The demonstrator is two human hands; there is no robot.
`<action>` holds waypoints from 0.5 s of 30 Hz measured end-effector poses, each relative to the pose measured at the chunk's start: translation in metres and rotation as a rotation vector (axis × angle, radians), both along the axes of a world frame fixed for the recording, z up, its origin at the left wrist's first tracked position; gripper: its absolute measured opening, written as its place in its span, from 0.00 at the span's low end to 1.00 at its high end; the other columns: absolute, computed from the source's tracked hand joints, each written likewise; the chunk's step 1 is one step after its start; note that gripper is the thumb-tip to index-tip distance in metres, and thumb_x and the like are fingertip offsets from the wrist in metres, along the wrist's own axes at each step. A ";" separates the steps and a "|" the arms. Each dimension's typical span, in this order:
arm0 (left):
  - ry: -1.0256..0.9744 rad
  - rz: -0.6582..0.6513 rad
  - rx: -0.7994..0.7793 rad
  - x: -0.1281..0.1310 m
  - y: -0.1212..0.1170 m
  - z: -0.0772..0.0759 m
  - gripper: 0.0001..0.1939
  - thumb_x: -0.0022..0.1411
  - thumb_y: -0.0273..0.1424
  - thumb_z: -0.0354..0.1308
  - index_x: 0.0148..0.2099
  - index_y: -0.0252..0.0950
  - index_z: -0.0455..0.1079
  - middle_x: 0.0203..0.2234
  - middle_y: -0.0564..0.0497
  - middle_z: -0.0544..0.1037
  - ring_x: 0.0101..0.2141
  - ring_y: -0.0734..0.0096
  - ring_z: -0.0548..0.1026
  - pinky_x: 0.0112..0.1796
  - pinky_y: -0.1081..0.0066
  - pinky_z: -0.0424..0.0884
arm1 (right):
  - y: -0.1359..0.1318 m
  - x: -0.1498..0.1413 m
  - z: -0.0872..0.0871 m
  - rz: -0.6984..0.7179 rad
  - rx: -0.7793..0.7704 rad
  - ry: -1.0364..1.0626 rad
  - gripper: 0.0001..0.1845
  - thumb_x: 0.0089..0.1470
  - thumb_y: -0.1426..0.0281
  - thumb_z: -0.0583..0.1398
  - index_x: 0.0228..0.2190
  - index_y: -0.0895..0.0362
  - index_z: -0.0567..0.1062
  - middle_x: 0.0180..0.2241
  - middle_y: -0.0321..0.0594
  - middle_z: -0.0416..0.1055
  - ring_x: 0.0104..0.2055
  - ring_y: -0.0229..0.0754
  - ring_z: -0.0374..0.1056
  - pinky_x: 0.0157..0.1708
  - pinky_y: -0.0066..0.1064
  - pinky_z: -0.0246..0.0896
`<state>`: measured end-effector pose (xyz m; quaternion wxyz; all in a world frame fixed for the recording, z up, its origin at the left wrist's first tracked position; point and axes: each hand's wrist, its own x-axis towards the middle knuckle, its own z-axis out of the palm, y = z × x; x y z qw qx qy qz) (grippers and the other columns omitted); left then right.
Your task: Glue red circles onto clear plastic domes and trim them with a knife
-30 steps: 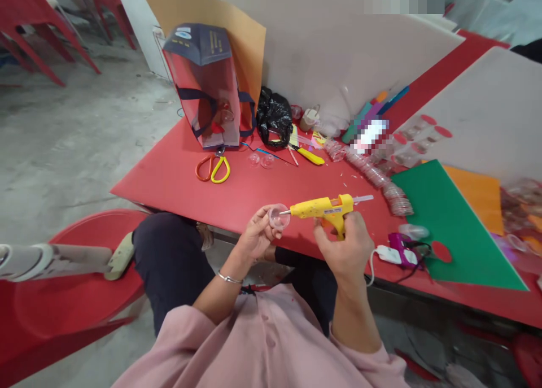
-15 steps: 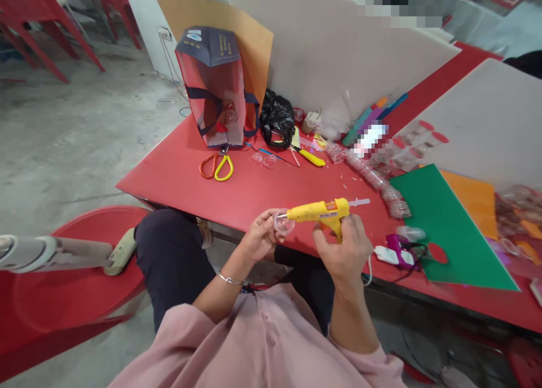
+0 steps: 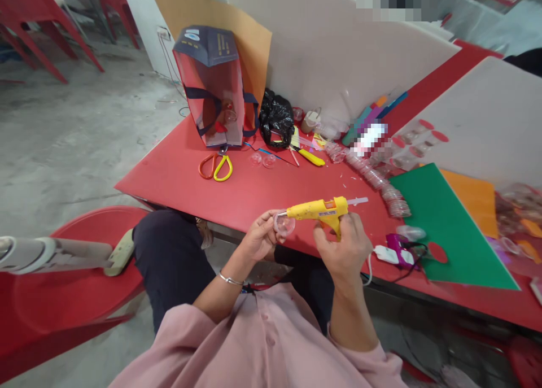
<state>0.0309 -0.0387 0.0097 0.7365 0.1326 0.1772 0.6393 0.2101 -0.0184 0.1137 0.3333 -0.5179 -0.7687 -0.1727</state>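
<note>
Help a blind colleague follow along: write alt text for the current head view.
The right hand holds a yellow glue gun, its nozzle at a small clear plastic cup in the left hand, at a red table. Scissors, a black plastic bag and a green sheet lie on it.

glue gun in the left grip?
No, the yellow glue gun is in the right grip; the left grip holds a clear round plastic piece.
</note>
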 end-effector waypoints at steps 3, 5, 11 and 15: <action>-0.004 0.009 0.003 0.001 0.000 0.000 0.28 0.53 0.42 0.77 0.50 0.32 0.74 0.37 0.45 0.83 0.26 0.74 0.77 0.27 0.74 0.74 | 0.001 0.001 0.000 -0.003 0.011 -0.007 0.08 0.55 0.68 0.63 0.38 0.54 0.73 0.30 0.40 0.71 0.31 0.45 0.70 0.31 0.35 0.62; -0.004 0.010 0.004 0.001 0.001 0.001 0.29 0.52 0.42 0.77 0.50 0.32 0.74 0.37 0.45 0.83 0.26 0.74 0.78 0.26 0.74 0.74 | 0.001 0.001 0.000 -0.006 0.026 -0.015 0.07 0.55 0.68 0.63 0.38 0.54 0.73 0.30 0.39 0.71 0.31 0.44 0.69 0.31 0.34 0.62; -0.004 0.003 0.010 -0.001 0.003 0.008 0.29 0.52 0.42 0.77 0.50 0.31 0.75 0.38 0.45 0.83 0.26 0.74 0.78 0.26 0.74 0.75 | 0.006 0.001 0.002 -0.009 0.087 -0.012 0.08 0.55 0.68 0.64 0.37 0.55 0.72 0.29 0.36 0.70 0.29 0.41 0.67 0.30 0.32 0.59; -0.007 0.007 0.014 -0.002 0.009 0.014 0.29 0.52 0.41 0.78 0.51 0.32 0.75 0.37 0.47 0.83 0.26 0.74 0.78 0.27 0.75 0.75 | 0.012 0.001 0.007 -0.021 0.102 -0.009 0.08 0.54 0.69 0.64 0.37 0.56 0.72 0.29 0.36 0.69 0.29 0.41 0.66 0.29 0.32 0.59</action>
